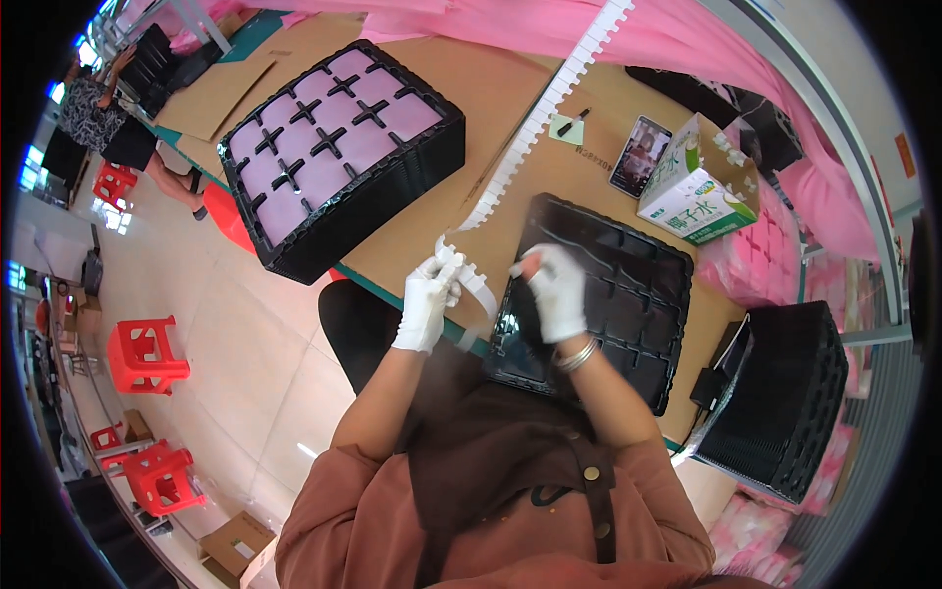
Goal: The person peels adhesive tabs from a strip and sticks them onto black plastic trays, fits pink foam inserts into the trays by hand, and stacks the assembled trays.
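My left hand (429,302), in a white glove, is closed on the near end of a long white notched strip (517,152). From there the strip runs away across the table to the far edge, and a short piece curls down beside the fingers. My right hand (559,294), also gloved, with a bare fingertip showing, hovers over a black moulded plastic tray (628,294). Its fingers are curled together and slightly blurred; what they hold, if anything, cannot be made out. The tray lies flat on the table and is divided into several shallow compartments.
At the back left stands a deep stack of black trays (373,211) topped with pink sheets. A phone (643,157), an open carton (702,187) and a pen (571,122) lie at the back right. Stacked black trays (775,402) stand right. Red stools (147,355) and a person (113,118) are left.
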`<state>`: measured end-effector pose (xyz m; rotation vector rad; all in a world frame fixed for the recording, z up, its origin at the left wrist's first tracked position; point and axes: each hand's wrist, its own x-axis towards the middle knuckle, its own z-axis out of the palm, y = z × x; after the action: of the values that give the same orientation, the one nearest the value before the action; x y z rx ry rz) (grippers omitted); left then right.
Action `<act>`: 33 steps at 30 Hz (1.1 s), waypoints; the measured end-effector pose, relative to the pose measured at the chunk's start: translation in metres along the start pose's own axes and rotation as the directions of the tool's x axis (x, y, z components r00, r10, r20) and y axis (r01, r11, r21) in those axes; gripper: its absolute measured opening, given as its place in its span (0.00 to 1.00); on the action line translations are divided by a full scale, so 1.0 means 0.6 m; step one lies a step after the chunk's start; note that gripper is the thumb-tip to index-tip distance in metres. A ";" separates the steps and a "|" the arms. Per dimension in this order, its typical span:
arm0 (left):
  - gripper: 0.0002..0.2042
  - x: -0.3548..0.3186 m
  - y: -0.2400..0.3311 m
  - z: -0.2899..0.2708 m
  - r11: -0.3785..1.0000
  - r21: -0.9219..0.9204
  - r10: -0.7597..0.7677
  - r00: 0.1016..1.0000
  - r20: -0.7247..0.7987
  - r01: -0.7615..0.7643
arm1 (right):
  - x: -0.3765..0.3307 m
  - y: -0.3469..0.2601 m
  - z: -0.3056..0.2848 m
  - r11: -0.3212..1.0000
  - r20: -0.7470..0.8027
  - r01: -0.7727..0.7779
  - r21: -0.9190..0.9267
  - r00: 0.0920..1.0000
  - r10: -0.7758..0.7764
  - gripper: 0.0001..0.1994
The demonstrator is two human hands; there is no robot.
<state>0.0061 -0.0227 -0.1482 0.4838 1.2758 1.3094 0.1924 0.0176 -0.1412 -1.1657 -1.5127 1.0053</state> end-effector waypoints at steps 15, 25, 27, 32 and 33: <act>0.12 -0.014 0.040 -0.022 1.000 -0.002 0.024 0.997 0.078 -0.023 | 0.091 -0.056 -0.133 0.969 -0.386 0.028 -0.244 0.914 -0.124 0.09; 0.14 -0.026 0.058 0.009 0.994 0.110 -0.041 0.983 0.180 0.022 | 0.244 -0.061 -0.382 0.469 -0.150 0.131 -0.874 0.844 -0.515 0.07; 0.12 -0.030 0.051 0.008 0.987 0.162 -0.031 0.983 0.182 0.001 | 0.165 -0.077 -0.245 0.905 -0.183 0.082 -0.417 0.968 -0.172 0.05; 0.10 -0.045 0.056 0.026 0.992 0.124 -0.035 0.975 0.221 0.008 | -0.007 -0.089 -0.021 0.981 0.267 0.031 -0.191 0.963 0.021 0.05; 0.11 -0.051 0.059 0.026 0.994 0.107 -0.031 0.975 0.221 0.007 | -0.020 -0.094 -0.006 0.981 0.295 -0.059 -0.184 0.949 0.112 0.05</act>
<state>0.0115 -0.0337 -0.1008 0.6728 1.1625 1.1402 0.1859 -0.0055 -0.0887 -1.2487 -1.8358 1.1727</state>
